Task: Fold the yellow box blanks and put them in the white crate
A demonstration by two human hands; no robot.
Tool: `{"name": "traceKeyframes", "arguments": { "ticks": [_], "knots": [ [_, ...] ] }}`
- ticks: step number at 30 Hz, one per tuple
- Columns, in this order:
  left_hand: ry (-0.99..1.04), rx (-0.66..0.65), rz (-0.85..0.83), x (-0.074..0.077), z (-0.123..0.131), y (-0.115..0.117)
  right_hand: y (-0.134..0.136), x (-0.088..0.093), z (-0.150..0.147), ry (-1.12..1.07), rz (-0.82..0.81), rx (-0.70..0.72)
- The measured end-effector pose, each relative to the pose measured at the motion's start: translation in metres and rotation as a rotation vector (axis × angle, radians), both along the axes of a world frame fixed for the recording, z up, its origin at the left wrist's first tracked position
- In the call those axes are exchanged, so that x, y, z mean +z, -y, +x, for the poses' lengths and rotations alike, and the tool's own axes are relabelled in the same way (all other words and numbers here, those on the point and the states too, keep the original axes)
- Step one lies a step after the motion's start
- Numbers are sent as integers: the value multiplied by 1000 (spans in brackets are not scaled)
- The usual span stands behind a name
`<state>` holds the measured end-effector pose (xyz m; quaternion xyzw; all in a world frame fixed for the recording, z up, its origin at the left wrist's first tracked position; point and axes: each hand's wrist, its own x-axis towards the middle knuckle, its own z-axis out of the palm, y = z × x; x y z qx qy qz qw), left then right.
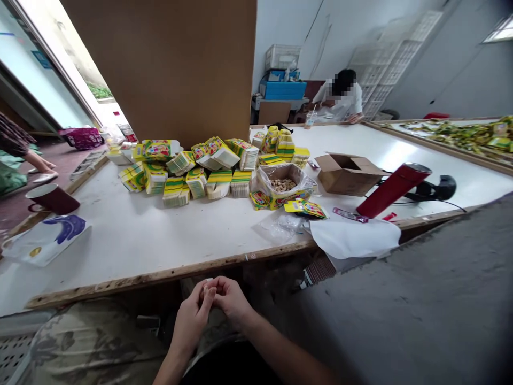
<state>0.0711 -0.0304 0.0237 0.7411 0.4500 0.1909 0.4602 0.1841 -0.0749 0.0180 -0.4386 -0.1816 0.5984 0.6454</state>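
My left hand (196, 307) and my right hand (230, 299) meet below the table's front edge, over my lap. Fingers and thumbs are pinched together on both, the tips touching. Something small and pale may show between them, but it is too small to name. Beyond the hands, on the white table (208, 230), stands an open box lined with clear plastic (290, 195), with small beige pieces (282, 185) inside. Flat yellow and green packets (306, 208) lie in front of it. Bundles of yellow and green printed cards (176, 191) are stacked to its left.
A mug (54, 199) and a white and purple bag (52, 238) are at the left. On the right lie a cardboard box (347, 174), a red cylinder (395, 190) and white paper (355, 238). A person (340, 96) sits at the far side; another person's foot (44, 174) shows left.
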Motion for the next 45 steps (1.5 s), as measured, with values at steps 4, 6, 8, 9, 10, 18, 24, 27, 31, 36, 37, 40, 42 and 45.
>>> {"name": "traceKeyframes", "arguments": {
  "ticks": [4,6,8,9,10,18,24,27,31,36,37,40,42,45],
  "knots": [
    [-23,31,9,-3,1,5,0,-2,-4,-7,-14,-44],
    [-9,44,0,-4,0,4,-1,-4,-6,-23,-20,-50],
    [45,43,-27,-5,-1,1,-3,-6,-7,-48,-25,-39],
    [89,48,-43,-5,-2,-2,-4,-7,-6,-62,-27,-30],
    [135,61,-59,-5,-2,-4,-5,-8,-5,-75,-29,-22],
    [170,147,-9,-11,-1,-6,-12,-15,-2,-76,-75,-68],
    [-138,155,145,-12,0,4,-11,-17,-9,-23,-119,-110],
    [-164,178,154,-11,1,5,-11,-16,-15,47,-121,-135],
    [-137,213,114,-13,0,3,-14,-17,-25,195,-109,-185],
    [46,248,-35,-23,1,-4,-14,-18,-28,498,-63,-215],
    [98,257,-74,-27,1,-5,-13,-18,-26,570,-45,-214],
    [227,276,-209,-36,5,-8,-8,-18,-18,790,25,-200],
    [283,274,-287,-40,7,-9,-4,-20,-12,916,78,-175],
    [329,280,-335,-42,10,-9,1,-26,-8,1042,156,-126]
  ]
}}
